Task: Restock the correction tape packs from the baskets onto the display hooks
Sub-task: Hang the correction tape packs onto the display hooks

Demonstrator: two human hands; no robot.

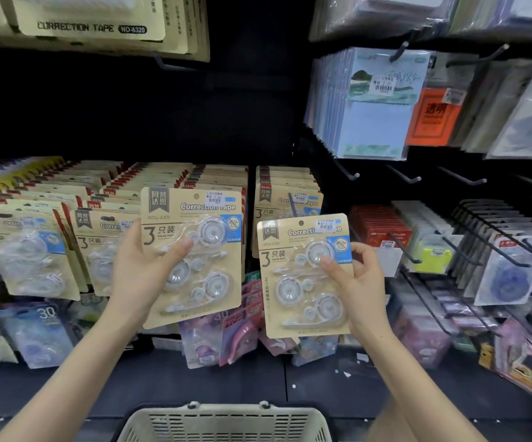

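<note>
My left hand grips a tan correction tape pack by its left edge, thumb across the clear blister. My right hand holds a second identical pack by its right edge. Both packs are upright in front of the display. Behind them hang rows of the same packs on display hooks; one hook tip pokes out just above the right-hand pack. A beige basket sits at the bottom centre, its inside hidden.
Bare black hooks jut out to the right of the tape rows. Notepads and other stationery hang at upper right. More packaged goods hang below the tape rows. Larger correction tape cards hang at top left.
</note>
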